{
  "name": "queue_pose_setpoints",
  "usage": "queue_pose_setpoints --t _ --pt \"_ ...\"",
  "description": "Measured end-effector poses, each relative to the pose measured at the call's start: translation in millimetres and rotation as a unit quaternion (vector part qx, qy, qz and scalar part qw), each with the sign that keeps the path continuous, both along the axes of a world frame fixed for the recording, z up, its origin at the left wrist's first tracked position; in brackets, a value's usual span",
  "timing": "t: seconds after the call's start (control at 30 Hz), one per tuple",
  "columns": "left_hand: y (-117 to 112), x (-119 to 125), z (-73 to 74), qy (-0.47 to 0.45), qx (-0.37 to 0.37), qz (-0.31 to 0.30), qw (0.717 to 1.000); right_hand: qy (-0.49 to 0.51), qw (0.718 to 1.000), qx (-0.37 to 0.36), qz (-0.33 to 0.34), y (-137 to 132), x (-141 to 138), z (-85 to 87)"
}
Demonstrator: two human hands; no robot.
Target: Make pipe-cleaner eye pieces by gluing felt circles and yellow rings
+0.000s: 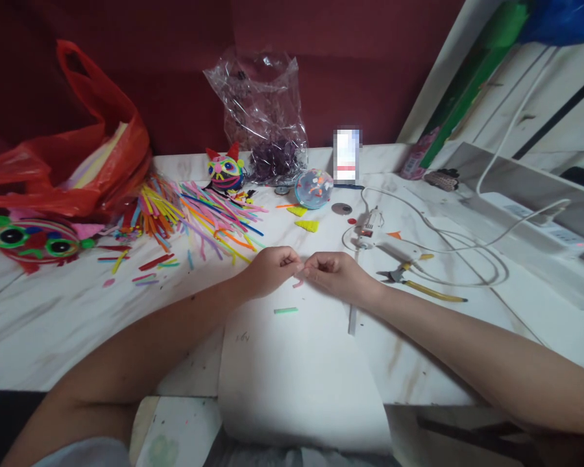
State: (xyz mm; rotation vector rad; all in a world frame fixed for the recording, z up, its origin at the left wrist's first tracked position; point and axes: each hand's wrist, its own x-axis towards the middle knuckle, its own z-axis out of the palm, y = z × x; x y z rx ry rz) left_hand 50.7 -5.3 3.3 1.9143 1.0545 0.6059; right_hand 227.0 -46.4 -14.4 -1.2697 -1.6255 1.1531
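Observation:
My left hand and my right hand meet fingertip to fingertip over a white sheet. Both are closed in a pinch on a short pink pipe cleaner piece, whose bent end shows just below the fingertips. The rest of it is hidden by the fingers. On the sheet below them lies a short green pipe cleaner piece. A thin grey-white strip lies beside my right wrist.
Pipe cleaners lie heaped at left, beside a red plastic bag and a decorated striped mask. Behind stand a small cat-like figure and a clear container. At right are a corded glue gun and yellow-handled pliers.

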Motion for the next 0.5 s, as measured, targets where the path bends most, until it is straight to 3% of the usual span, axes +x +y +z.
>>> queue_pose_setpoints --t 0.13,0.23,0.4,0.5 --pt "3 1 -6.1 -0.053 -0.076 0.016 0.996 0.077 0.996 -0.032 -0.011 3 1 -3.4" --pt "6 1 -10.9 -0.097 -0.128 -0.001 0.987 0.068 0.997 -0.03 -0.017 5 2 -3.7" --pt "8 1 -7.5 -0.103 -0.061 0.052 0.991 -0.073 0.993 -0.006 -0.098 12 8 2.2" --pt "10 0 -5.6 -0.054 -0.003 0.086 0.995 -0.21 0.972 0.0 -0.102 18 11 2.8"
